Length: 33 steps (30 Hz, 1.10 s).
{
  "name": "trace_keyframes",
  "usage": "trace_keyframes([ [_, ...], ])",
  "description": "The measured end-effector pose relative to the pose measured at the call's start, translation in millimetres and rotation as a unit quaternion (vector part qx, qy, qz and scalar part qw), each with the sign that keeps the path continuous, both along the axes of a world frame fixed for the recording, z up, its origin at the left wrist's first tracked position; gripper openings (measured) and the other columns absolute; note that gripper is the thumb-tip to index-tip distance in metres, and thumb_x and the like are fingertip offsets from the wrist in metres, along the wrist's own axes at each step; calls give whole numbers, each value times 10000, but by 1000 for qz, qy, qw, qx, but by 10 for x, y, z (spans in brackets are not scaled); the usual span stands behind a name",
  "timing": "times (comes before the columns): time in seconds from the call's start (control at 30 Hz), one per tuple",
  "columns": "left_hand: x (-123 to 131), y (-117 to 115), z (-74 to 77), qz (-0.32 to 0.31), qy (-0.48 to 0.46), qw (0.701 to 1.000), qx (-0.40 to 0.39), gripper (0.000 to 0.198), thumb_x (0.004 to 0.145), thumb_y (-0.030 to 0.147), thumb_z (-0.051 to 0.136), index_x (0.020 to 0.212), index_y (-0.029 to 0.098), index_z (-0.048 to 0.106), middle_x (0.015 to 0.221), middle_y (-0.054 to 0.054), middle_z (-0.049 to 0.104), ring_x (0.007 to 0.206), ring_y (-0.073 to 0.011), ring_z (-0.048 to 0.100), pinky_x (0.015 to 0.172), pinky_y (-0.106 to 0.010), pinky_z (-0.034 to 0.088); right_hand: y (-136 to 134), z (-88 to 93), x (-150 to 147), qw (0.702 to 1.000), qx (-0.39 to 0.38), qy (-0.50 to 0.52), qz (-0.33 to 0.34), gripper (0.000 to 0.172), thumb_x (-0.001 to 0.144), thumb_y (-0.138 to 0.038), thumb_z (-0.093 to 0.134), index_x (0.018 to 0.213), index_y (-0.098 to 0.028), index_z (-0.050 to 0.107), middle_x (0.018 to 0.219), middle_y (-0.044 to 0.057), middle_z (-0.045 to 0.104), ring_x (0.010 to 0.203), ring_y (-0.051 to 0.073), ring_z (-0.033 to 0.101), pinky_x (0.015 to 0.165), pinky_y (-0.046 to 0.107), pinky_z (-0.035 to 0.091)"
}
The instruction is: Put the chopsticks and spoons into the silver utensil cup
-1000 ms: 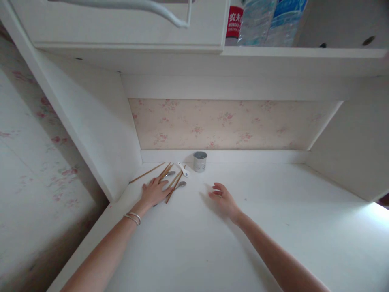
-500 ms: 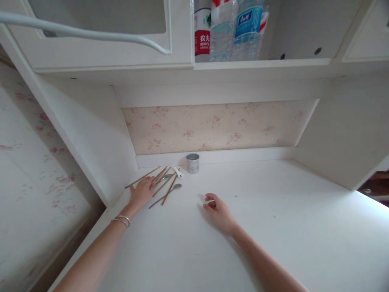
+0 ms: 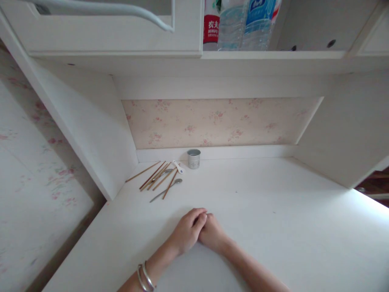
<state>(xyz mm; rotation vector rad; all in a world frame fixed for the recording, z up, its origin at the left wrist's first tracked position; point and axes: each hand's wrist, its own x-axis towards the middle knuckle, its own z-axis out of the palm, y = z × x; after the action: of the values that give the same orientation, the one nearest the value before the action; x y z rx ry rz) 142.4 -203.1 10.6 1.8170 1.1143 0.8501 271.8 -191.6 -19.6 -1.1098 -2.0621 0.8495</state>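
Observation:
In front of me on the white tabletop [image 3: 252, 231], my left hand [image 3: 186, 232] is closed over the fingers of my right hand [image 3: 213, 234]. The right hand looks curled, though its fingertips are hidden under the left. Beyond the hands, to the left, several wooden chopsticks [image 3: 143, 172] lie loosely spread. A long-handled metal spoon [image 3: 178, 181] crosses one of them, and another metal spoon lies among the rest. A white spoon [image 3: 178, 166] rests at their far end. Beside it stands a small grey metal cup [image 3: 193, 161] with a pattern of holes low on its side.
White side panels [image 3: 91, 129] flank the tabletop, and a low ledge runs along the back under floral wallpaper [image 3: 219, 121]. Overhead is a cabinet [image 3: 115, 42] with plastic bottles [image 3: 231, 30] on its open shelf. Two silver bangles [image 3: 146, 278] circle my left wrist.
My left hand has left the chopsticks, moving right and toward me to clasp my right hand. The right hand has drawn slightly nearer. The view has tilted down a little.

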Motion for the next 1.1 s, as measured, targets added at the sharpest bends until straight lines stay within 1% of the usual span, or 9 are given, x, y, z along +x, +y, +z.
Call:
trace_keyframes([
  [0.07, -21, 3, 6, -7, -8, 999, -33, 388, 897, 456, 427, 1159, 221, 591, 1187, -47, 618, 1116, -175, 542, 996, -290, 393, -14, 7, 7, 1000, 1, 4, 10, 270, 687, -48, 472, 793, -170, 689, 791, 31, 716, 716, 147, 652, 617, 208, 441],
  [0.17, -83, 30, 16, -20, -25, 998, -61, 396, 877, 471, 462, 1133, 198, 594, 1107, -49, 649, 1035, -178, 581, 917, -271, 442, 0, 35, 37, 1000, 1, 13, 26, 274, 714, -60, 471, 823, -186, 688, 806, 9, 718, 737, 134, 660, 619, 188, 441],
  [0.27, -103, 30, 19, -21, -32, 997, -60, 378, 877, 464, 465, 1105, 193, 598, 1049, -43, 662, 985, -172, 595, 878, -259, 453, 7, 61, 52, 999, 2, 0, 33, 267, 715, -54, 466, 798, -181, 686, 779, 4, 715, 728, 130, 661, 606, 180, 436],
  [0.37, -95, 17, 17, -19, -28, 998, -57, 371, 874, 462, 471, 1101, 196, 596, 1046, -38, 663, 983, -169, 595, 877, -254, 448, 1, 72, 55, 999, -2, -12, 41, 276, 731, -61, 459, 824, -179, 690, 805, 10, 718, 747, 134, 663, 628, 184, 445],
  [0.5, -96, 9, 18, -23, -28, 998, -54, 376, 874, 463, 465, 1106, 197, 595, 1045, -44, 663, 982, -175, 594, 880, -264, 446, -12, 95, 58, 999, -1, -34, 32, 276, 732, -74, 470, 852, -175, 697, 846, 29, 724, 773, 152, 666, 657, 201, 461],
  [0.7, -98, 11, 22, -23, -23, 998, -52, 374, 871, 473, 464, 1091, 202, 597, 1042, -40, 664, 982, -177, 596, 881, -268, 446, -31, 153, 62, 998, -7, -47, 34, 311, 744, -78, 454, 879, -207, 703, 854, 11, 726, 786, 152, 668, 666, 201, 465],
  [0.83, -91, 12, 25, -26, -22, 998, -49, 367, 874, 470, 460, 1082, 202, 599, 1033, -39, 666, 976, -174, 597, 879, -265, 445, -26, 133, 66, 998, -2, -48, 33, 310, 746, -84, 462, 900, -202, 704, 885, 21, 727, 814, 158, 668, 694, 208, 471],
  [1.1, -95, 11, 17, -21, -12, 998, -50, 377, 874, 474, 458, 1092, 198, 594, 1045, -42, 668, 975, -174, 596, 876, -263, 441, -18, 116, 64, 998, -1, -47, 36, 305, 738, -83, 459, 881, -194, 705, 865, 23, 729, 797, 157, 673, 674, 203, 470],
])
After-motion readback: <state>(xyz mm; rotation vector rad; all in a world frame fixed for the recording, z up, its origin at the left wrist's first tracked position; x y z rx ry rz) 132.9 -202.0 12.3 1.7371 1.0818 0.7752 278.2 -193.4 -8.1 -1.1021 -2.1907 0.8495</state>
